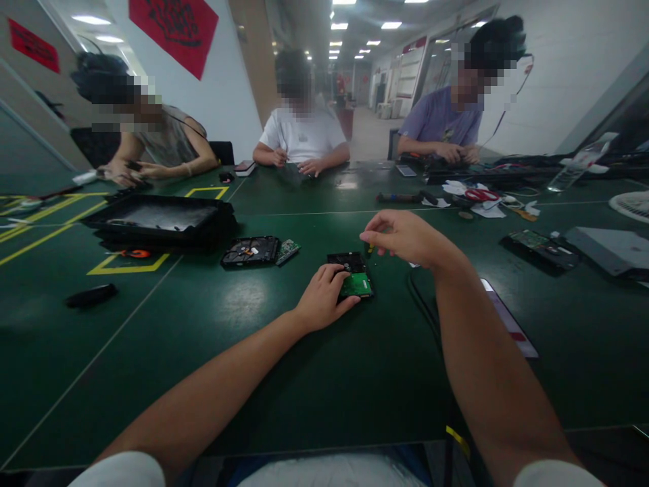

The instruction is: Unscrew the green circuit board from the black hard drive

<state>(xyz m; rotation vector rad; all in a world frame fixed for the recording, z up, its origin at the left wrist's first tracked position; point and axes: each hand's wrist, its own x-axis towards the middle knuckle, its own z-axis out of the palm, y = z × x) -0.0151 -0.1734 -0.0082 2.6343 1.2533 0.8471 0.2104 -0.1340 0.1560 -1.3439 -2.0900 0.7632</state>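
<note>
A hard drive [357,262] with a green circuit board [359,285] lies on the table before me. My left hand [327,297] grips its left and near sides, thumb along the near edge and fingers over the board. Just above the drive's far right corner, the fingers of my right hand [398,237] are pinched together. A small dark tool with a yellow part [370,250] shows under those fingertips; its kind is mostly hidden. To the left lie another hard drive [251,251] and a loose circuit board [288,251].
Black trays [159,220] are stacked at the left, near a black-handled object [91,295]. A phone [510,318] and cable [423,301] lie by my right forearm. Farther right are another drive [541,250], a grey box [611,250] and a bottle [578,166]. Three people sit opposite.
</note>
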